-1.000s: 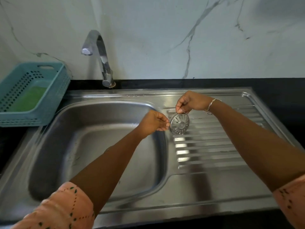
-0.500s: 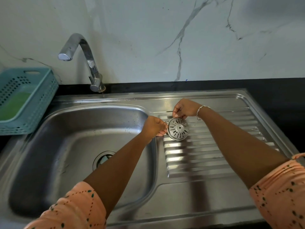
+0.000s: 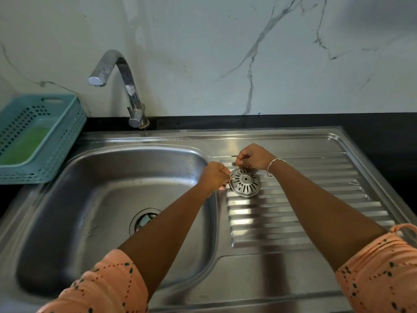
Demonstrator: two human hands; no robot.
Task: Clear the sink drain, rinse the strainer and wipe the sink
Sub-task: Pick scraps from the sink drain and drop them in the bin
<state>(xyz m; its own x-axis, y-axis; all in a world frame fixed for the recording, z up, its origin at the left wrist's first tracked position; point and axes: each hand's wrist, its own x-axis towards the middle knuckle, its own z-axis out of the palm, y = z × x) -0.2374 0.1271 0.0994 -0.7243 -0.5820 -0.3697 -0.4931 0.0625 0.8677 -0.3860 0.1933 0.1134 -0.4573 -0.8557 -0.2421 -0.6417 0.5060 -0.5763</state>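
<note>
A round metal strainer [image 3: 245, 183] with radial slots rests upside down on the ribbed drainboard [image 3: 293, 213], just right of the basin. My left hand [image 3: 214, 177] pinches its left rim. My right hand [image 3: 252, 157] pinches its far rim from above. The steel sink basin [image 3: 97, 199] lies to the left, with its open drain hole [image 3: 144, 219] partly hidden behind my left forearm. Something pale sits inside the drain.
A chrome tap [image 3: 121, 86] stands at the back, its spout pointing left over the basin. A teal plastic basket [image 3: 38, 136] holding something green sits on the black counter [image 3: 372, 132] at the left. A marble wall rises behind.
The strainer has come down from tilted in the air to lying on the drainboard, with both hands still on it. The camera has shifted, so the drain hole now shows.
</note>
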